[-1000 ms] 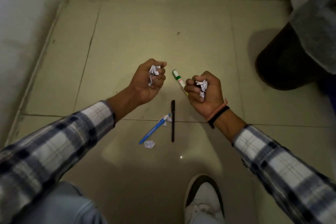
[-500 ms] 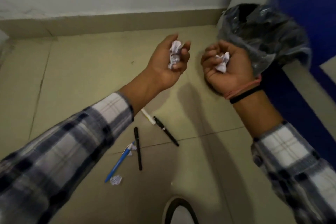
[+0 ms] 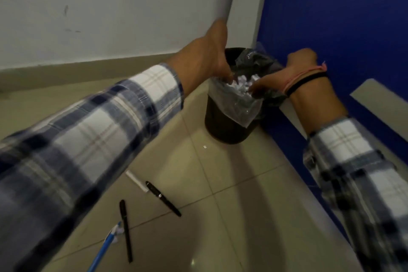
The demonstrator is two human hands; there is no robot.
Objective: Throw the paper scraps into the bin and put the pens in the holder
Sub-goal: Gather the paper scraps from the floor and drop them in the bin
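Left hand [image 3: 207, 55]: reaching down over the bin's left rim, back of hand facing camera, fingertips [image 3: 229, 77] dipping into the mouth among the white scraps. Blurry; cannot tell whether the fingers are pinching paper or spread.
Right hand [image 3: 284, 77]: coming in from the right side of the bin, wrist bent, fingers pointing left into the mouth, touching the scrap pile. Grip cannot be told either, fingertips are smeared.
Paper scraps [image 3: 240, 86]: white crumpled bits sitting inside the liner at the top of the bin, lying right between the two sets of fingertips.
Bin [image 3: 223, 123]: dark round bin standing on the floor in the corner, against the blue wall [image 3: 331, 6]; clear plastic liner [image 3: 234, 106] hanging over its front rim.
Loose bit [image 3: 204, 146]: tiny white scrap lying on the tile just in front of the bin, well below both hands.
Scrap by blue pen [image 3: 119, 231]: small crumpled piece touching the blue pen's upper end, far from the hands.
Blue pen [image 3: 102, 249]: lying on the floor at the bottom, partly under the left sleeve [image 3: 88, 139].
Thin black pen [image 3: 126, 231]: lying just beside the blue pen, nearly upright in the view.
Thick black pen [image 3: 163, 199]: lying diagonally, its upper end near the white marker [image 3: 136, 181].
Wristbands [image 3: 304, 77]: pink and black bands sitting on the right wrist.
Pens overall: all lying on the floor [image 3: 220, 205], well apart from both hands.
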